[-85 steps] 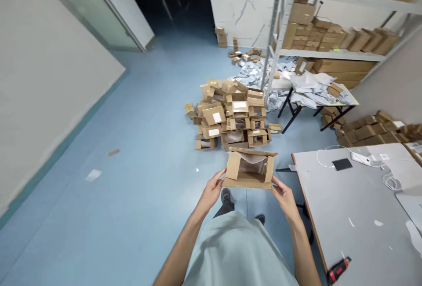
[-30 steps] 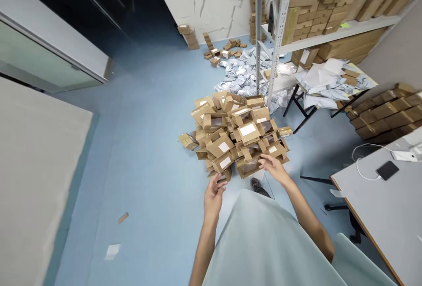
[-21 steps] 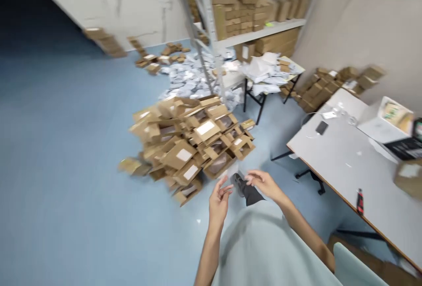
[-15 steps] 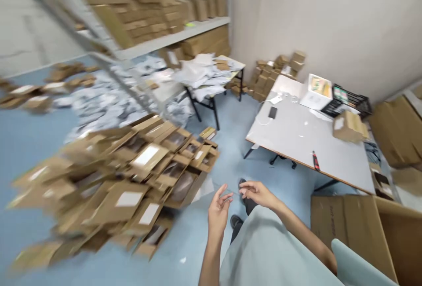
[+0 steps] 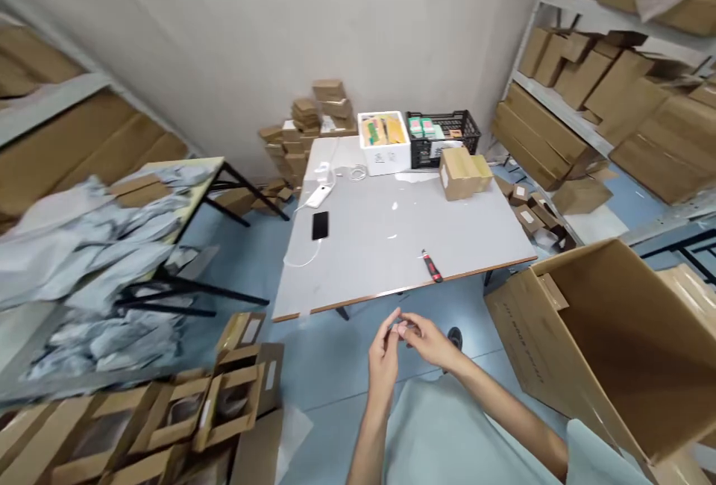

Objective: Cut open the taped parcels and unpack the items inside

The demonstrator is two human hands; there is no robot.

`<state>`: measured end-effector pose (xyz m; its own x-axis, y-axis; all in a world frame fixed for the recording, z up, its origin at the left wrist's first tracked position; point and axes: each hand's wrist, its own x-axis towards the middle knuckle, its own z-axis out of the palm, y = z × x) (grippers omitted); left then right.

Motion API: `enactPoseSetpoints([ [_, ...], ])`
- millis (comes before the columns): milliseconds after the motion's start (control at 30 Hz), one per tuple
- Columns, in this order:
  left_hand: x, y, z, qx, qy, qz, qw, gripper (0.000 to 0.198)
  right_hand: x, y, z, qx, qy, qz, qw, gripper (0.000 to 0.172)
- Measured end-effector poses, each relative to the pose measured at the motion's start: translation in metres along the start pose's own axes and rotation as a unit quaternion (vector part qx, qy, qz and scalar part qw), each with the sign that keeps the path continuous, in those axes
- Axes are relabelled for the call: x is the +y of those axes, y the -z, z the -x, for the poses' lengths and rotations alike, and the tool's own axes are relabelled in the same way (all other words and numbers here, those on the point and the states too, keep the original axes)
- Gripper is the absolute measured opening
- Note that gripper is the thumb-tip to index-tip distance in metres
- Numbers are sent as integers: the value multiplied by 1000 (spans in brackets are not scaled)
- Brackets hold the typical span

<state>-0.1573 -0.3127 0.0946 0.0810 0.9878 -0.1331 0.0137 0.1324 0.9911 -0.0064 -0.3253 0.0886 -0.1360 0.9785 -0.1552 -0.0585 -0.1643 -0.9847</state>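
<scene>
A grey table [image 5: 369, 246] fills the middle of the view, with a big open box [image 5: 520, 343] near its front right corner and smaller open boxes [image 5: 224, 431] heaped low at the left. Along the table's back stand a black crate [image 5: 418, 155] and, just beside it, a white tub [image 5: 388, 160]; a closed box [image 5: 459, 175] sits in front of the crate. The step seems a pause between handlings; picking anything up would call for the hands to part and reach forward. Both forearms slant up from below, short of the table's front edge. The left hand [image 5: 383, 354] points upward, the right hand [image 5: 430, 343] comes in from the side, fingers half bent. The nearest tool, a red and black cutter [image 5: 432, 266], lies untouched by that edge. The fingertips meet; whether they pinch something tiny, I cannot tell.
</scene>
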Motion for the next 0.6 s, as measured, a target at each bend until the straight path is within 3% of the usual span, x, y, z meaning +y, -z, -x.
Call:
enactPoseSetpoints([
  [133,25,-108,-38,-93,-9,-15,996,79,-27,97,1,86,-13,-44,995,100],
  [267,41,-177,-57,-183,15,-43,982,87,-50,160,-7,160,-9,-82,984,104],
  [367,46,-205,-65,-240,29,-57,969,91,-55,184,-25,208,-19,-115,971,108],
  [467,55,-222,-78,-310,16,-63,949,91,-54,195,-50,280,-8,-135,950,109],
  [600,78,-233,-120,-384,2,-76,920,95,-63,200,-81,339,10,-130,932,92],
])
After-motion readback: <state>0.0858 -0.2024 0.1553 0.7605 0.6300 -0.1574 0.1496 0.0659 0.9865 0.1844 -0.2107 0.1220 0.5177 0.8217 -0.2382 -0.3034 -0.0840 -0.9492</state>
